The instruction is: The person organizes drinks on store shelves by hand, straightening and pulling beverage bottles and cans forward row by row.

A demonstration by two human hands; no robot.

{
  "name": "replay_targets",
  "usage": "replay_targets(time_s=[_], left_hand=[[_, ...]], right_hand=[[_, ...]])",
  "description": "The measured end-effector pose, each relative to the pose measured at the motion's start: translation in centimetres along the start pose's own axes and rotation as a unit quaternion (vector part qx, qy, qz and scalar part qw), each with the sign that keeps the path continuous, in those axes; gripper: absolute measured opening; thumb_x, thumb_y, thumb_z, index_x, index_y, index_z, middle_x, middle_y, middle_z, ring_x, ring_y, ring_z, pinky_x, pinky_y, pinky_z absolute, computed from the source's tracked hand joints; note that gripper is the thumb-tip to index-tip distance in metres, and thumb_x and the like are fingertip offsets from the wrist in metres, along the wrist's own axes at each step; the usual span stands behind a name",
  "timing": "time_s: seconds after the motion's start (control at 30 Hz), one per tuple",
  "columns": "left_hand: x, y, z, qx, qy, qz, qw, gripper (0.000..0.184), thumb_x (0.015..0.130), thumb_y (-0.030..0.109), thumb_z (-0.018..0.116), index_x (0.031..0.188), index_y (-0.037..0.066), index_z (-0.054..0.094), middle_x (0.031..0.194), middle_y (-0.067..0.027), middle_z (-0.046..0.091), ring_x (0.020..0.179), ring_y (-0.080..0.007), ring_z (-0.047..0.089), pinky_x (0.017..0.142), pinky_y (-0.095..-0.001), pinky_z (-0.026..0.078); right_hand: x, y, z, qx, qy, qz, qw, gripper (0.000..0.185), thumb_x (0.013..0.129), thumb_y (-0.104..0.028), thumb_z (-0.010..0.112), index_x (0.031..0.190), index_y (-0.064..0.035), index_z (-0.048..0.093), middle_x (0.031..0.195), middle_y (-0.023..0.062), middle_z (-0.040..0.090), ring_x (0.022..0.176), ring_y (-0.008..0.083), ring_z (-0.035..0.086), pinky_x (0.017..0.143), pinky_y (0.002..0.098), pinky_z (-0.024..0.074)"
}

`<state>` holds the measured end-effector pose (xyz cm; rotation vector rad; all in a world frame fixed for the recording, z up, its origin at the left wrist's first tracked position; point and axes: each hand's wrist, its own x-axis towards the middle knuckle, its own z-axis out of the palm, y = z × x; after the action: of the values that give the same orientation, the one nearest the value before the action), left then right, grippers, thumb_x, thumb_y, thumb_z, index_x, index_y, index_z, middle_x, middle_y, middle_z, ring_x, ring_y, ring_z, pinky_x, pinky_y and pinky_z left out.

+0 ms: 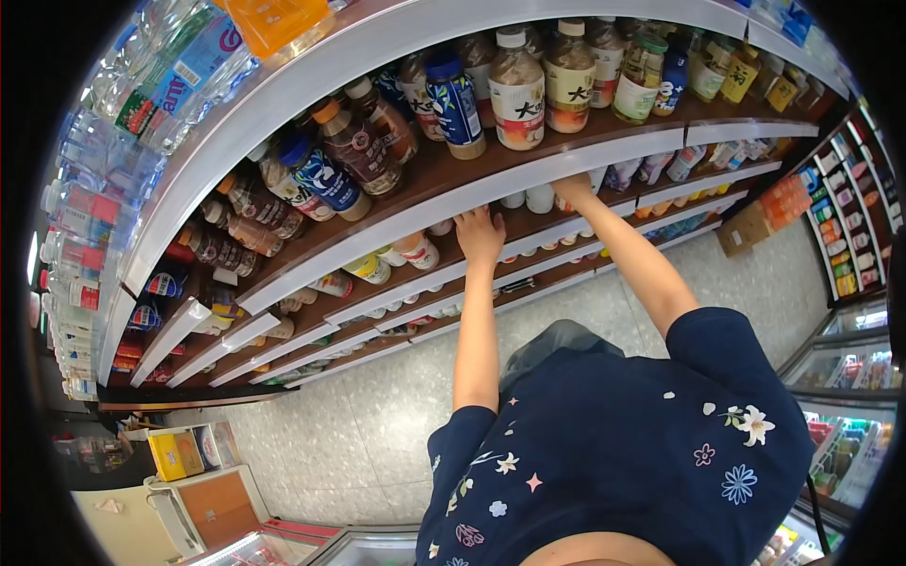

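Observation:
My left hand (479, 234) rests at the front of the second shelf, fingers stretched out and slightly apart, with nothing visible in it. Its fingertips touch the price-rail edge below the upper shelf. To its left stands a bottle with a white and red label (417, 249). Further right, my right hand (574, 191) reaches in under the upper shelf edge (528, 176). White bottles (540, 199) stand just left of that hand. The shelf edge hides its fingertips, so whether it grips anything does not show.
Above my hands, the upper shelf carries drink bottles, among them a white-capped bottle (517, 90) and a blue-capped one (456, 104). Water bottles (104, 156) line the far left. A cardboard box (744, 233) sits on the floor (377, 406) at right. Glass-fronted coolers (845, 363) stand behind.

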<state>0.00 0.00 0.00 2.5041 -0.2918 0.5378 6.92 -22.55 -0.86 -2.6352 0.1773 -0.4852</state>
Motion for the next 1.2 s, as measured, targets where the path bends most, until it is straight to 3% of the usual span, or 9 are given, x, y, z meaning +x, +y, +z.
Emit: replay_targets(time_s=[0.27, 0.57, 0.67, 0.87, 1.2], left_hand=[[-0.3, 1.3, -0.1, 0.030, 0.014, 0.011, 0.999, 0.066, 0.074, 0.021, 0.071, 0.132, 0.001, 0.043, 0.128, -0.0298, 0.043, 0.121, -0.0516, 0.038, 0.096, -0.0522, 0.043], [-0.8, 1.4, -0.4, 0.098, 0.063, 0.006, 0.993, 0.073, 0.073, 0.019, 0.071, 0.135, 0.000, 0.039, 0.130, -0.0300, 0.039, 0.122, -0.0528, 0.037, 0.096, -0.0528, 0.044], [-1.0, 1.2, -0.9, 0.088, 0.086, -0.004, 0.992, 0.065, 0.074, 0.014, 0.068, 0.134, 0.006, 0.044, 0.128, -0.0267, 0.043, 0.120, -0.0478, 0.040, 0.088, -0.0499, 0.049], [-1.0, 1.8, -1.2, 0.083, 0.088, -0.005, 0.993, 0.066, 0.073, 0.013, 0.068, 0.133, 0.004, 0.043, 0.129, -0.0256, 0.042, 0.118, -0.0467, 0.041, 0.086, -0.0491, 0.049], [-1.2, 1.5, -1.2, 0.089, 0.095, 0.004, 0.992, 0.065, 0.073, 0.013, 0.068, 0.133, 0.005, 0.042, 0.127, -0.0251, 0.042, 0.115, -0.0456, 0.043, 0.086, -0.0490, 0.049]], right_hand=[[-0.1, -0.1, -0.1, -0.015, 0.005, 0.039, 0.999, 0.038, 0.089, -0.040, 0.051, 0.114, -0.0136, 0.064, 0.119, 0.0141, 0.063, 0.113, 0.0342, 0.057, 0.093, 0.0441, 0.0464], [-0.1, -0.3, -0.5, -0.006, 0.027, 0.013, 1.000, 0.039, 0.091, -0.041, 0.048, 0.116, -0.0137, 0.062, 0.121, 0.0138, 0.062, 0.114, 0.0339, 0.057, 0.094, 0.0443, 0.0461], [-0.2, -0.9, -1.2, 0.004, -0.004, 0.021, 1.000, 0.039, 0.090, -0.035, 0.052, 0.118, -0.0090, 0.061, 0.124, 0.0154, 0.060, 0.118, 0.0347, 0.054, 0.098, 0.0438, 0.0414], [-0.6, -0.8, -1.5, 0.025, 0.015, -0.007, 1.000, 0.036, 0.089, -0.033, 0.054, 0.114, -0.0086, 0.062, 0.121, 0.0151, 0.062, 0.115, 0.0346, 0.056, 0.096, 0.0439, 0.0432], [-0.1, -0.4, -0.6, 0.006, -0.027, 0.032, 0.999, 0.040, 0.090, -0.034, 0.052, 0.120, -0.0086, 0.060, 0.126, 0.0155, 0.059, 0.120, 0.0345, 0.053, 0.100, 0.0432, 0.0410]])
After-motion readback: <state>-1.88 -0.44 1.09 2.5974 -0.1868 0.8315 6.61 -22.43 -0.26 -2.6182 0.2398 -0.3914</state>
